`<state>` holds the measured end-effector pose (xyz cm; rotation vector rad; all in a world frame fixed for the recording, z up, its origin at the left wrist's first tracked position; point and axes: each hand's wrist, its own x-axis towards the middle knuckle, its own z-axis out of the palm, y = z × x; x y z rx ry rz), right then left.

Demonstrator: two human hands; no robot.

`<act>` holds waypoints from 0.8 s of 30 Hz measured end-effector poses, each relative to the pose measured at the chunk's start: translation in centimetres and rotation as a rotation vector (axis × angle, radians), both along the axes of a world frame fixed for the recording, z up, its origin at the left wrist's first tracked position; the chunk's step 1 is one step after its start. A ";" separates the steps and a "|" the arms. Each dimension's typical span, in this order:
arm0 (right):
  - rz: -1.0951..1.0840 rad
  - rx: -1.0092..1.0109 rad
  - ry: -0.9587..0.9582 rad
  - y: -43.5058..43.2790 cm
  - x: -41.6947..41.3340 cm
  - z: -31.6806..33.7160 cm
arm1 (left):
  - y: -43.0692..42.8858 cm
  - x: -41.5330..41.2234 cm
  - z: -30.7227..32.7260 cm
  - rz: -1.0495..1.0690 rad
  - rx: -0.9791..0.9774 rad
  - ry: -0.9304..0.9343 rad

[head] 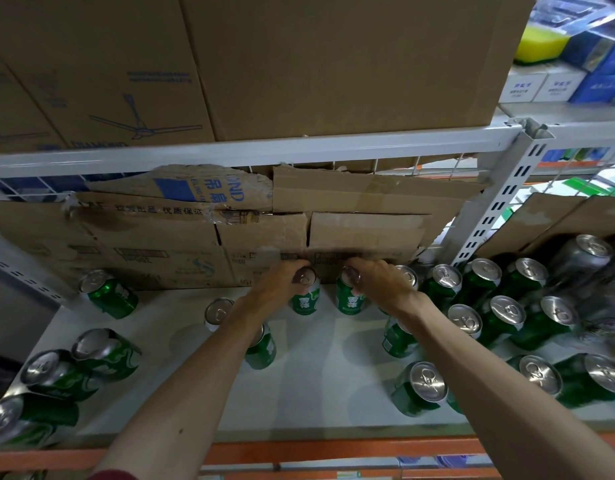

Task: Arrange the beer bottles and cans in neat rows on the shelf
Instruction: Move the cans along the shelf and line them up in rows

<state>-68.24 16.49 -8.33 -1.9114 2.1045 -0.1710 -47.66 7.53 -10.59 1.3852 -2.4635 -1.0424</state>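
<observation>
Head view. Shelf [316, 375], white: about twenty green beer cans [423, 389], standing; those at far right blur beyond a sure count. Four sit at the left and most cluster at the right. Two stand at the back centre, side by side with a gap, before torn cardboard [351, 233]. Both my arms stretch forward. My left hand [281, 284] grasps the left can [304, 302] by its top. My right hand [382, 284] grasps the right can [349, 301] likewise.

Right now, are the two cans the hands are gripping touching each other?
Apart. Head view shows a gap, with cardboard behind it, between the left-hand can and the right-hand can.
</observation>
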 end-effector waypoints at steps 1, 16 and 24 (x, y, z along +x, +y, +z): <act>0.005 0.000 0.000 0.0 0.0 0.0 | 0.0 0.0 0.0 0.002 0.006 0.001; -0.014 0.011 -0.040 0.1 0.1 -0.3 | 1.1 -0.2 -0.4 0.025 -0.106 0.047; -0.021 -0.017 -0.040 0.1 0.2 -1.0 | 2.0 -0.7 -0.6 0.010 -0.136 0.114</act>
